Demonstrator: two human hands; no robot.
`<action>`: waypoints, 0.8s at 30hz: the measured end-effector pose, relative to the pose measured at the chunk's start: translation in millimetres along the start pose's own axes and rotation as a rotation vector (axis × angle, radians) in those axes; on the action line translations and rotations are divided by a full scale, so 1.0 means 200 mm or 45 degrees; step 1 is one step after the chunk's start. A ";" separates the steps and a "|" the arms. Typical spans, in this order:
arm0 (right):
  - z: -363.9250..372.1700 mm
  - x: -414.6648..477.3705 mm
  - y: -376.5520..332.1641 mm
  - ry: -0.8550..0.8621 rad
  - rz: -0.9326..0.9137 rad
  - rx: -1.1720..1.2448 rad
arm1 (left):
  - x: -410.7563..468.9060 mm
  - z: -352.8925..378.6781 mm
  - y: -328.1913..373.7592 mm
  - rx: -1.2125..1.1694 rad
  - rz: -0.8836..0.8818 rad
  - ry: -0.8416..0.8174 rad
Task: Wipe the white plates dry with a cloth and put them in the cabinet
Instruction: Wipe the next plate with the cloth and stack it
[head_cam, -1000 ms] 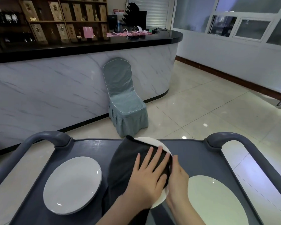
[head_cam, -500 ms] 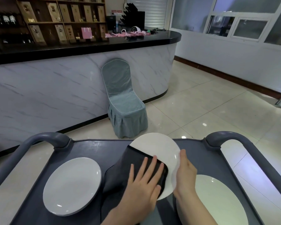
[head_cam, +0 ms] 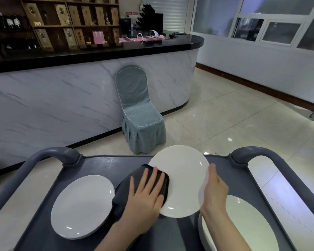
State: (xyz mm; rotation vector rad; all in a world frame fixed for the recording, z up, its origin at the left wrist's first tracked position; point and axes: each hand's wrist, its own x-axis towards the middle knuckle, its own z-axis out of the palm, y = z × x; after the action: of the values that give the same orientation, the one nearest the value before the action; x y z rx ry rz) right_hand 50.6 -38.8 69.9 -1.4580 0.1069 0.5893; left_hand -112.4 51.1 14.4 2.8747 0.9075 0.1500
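Held plate [head_cam: 185, 178]: round, glossy white, tilted up towards the wearer over the middle of the cart top, between the two lying plates. Cannot tell if its low edge touches the cart.
Left hand [head_cam: 145, 194]: flat, fingers straight and spread, pressing the cloth onto the held plate's left part.
Cloth [head_cam: 122, 194]: dark grey fabric, folded, over the held plate's left edge and trailing down beside the left plate.
Right hand [head_cam: 215, 191]: grips the held plate's right rim – thumb along the front, fingers hidden behind.
Left plate [head_cam: 82, 205]: round, white, flat on the cart's left side, just beside the cloth.
Right plate [head_cam: 243, 225]: round, white, flat at the cart's right, partly under the right forearm.
Cart [head_cam: 101, 163]: dark grey plastic top, raised rim, curved grey handles at both far corners.
Background: chair in grey-blue fabric cover [head_cam: 140, 115] against a white marble-look counter [head_cam: 62, 100] with a black top – glossy pale floor tiles to the right.
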 end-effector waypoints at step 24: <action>-0.02 0.00 0.08 -0.079 -0.007 -0.052 | -0.11 0.00 0.26 -0.026 0.173 0.047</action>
State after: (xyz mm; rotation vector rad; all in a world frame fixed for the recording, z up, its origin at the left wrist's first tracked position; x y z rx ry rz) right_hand 45.0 -43.1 56.0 -1.4775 0.0424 0.6345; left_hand -100.0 -4.2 20.8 2.9233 0.7115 0.2247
